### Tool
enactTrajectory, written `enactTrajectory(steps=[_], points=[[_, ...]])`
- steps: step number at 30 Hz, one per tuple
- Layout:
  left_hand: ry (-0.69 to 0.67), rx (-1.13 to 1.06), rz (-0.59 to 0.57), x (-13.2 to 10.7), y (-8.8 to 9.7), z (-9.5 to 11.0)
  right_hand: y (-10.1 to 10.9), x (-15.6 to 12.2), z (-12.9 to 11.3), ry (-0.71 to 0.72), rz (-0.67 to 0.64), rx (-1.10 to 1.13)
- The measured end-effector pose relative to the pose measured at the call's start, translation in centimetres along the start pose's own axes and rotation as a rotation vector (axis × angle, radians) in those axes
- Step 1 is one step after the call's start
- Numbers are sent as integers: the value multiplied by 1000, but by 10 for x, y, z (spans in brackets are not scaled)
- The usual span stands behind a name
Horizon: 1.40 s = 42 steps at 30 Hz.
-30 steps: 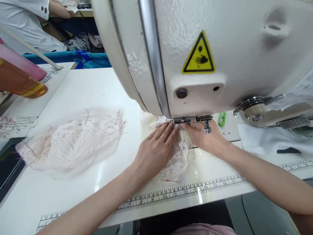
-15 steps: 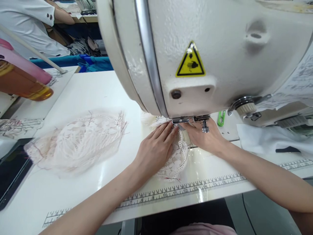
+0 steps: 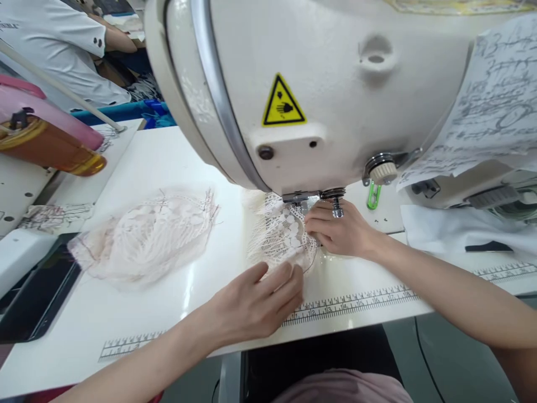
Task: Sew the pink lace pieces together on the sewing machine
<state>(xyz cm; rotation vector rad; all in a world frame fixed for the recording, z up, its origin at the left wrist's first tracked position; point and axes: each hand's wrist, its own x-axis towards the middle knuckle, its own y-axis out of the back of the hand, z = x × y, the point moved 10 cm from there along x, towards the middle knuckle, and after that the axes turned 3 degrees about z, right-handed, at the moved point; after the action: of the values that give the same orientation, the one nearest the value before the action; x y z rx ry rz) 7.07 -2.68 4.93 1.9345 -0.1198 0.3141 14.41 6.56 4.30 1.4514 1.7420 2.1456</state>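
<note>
A piece of white lace fabric (image 3: 289,235) lies under the needle area of the sewing machine (image 3: 331,84), its far part hidden by the machine head. My left hand (image 3: 262,302) is at the near edge of this lace, fingers curled down over it; the fingertips are partly hidden. Close beside the presser foot, my right hand (image 3: 342,226) has its fingers bent together on the right edge of the lace. A second, pale pink-white lace piece (image 3: 151,238) lies flat on the table to the left, with loose thread ends along its edges.
A printed ruler strip (image 3: 356,302) runs along the front of the white table (image 3: 201,319). Green thread snips (image 3: 373,196) and a white cloth (image 3: 440,229) lie right. At left are a black phone (image 3: 46,296), an amber bottle (image 3: 54,146) and a pink bottle (image 3: 62,115). Another person (image 3: 54,50) sits beyond.
My left hand has drawn back from beside the presser foot to the lace's near edge, uncovering the lace. My right hand stays near the foot, fingers now more curled. The view has shifted slightly.
</note>
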Motion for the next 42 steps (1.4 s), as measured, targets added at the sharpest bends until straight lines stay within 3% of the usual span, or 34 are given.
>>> enactTrajectory(steps=[2, 4, 8, 10, 12, 15, 17, 20, 22, 25, 35, 42], points=[[45, 30, 0, -8, 1, 2, -2, -1, 2, -12, -22, 42], [191, -28, 35, -11, 9, -11, 0, -1, 4, -27, -31, 99], [691, -301, 20, -22, 16, -73, 5, 1, 0, 0, -54, 164], [806, -405, -16, -23, 12, -93, 8, 1, -3, 31, -36, 139], [748, -485, -63, -15, 3, -97, 13, 2, -6, 71, 9, 118], [547, -484, -111, 0, -19, -86, 15, 0, -9, 130, 31, 128], [462, -365, -40, 4, -25, -79, 16, -1, -10, 154, 39, 127], [399, -189, 163, 4, -20, -69, 14, -2, -11, 156, 20, 152], [381, -152, 242, 1, -17, -63, 5, -2, -11, 124, -71, 176], [407, -170, 261, -3, -18, -63, -6, -2, -11, 99, -167, 161], [358, -29, 263, -3, -8, -63, 6, -2, -13, 160, -29, 315], [377, -214, 205, -4, -19, -62, 8, 5, -15, 128, -31, 274]])
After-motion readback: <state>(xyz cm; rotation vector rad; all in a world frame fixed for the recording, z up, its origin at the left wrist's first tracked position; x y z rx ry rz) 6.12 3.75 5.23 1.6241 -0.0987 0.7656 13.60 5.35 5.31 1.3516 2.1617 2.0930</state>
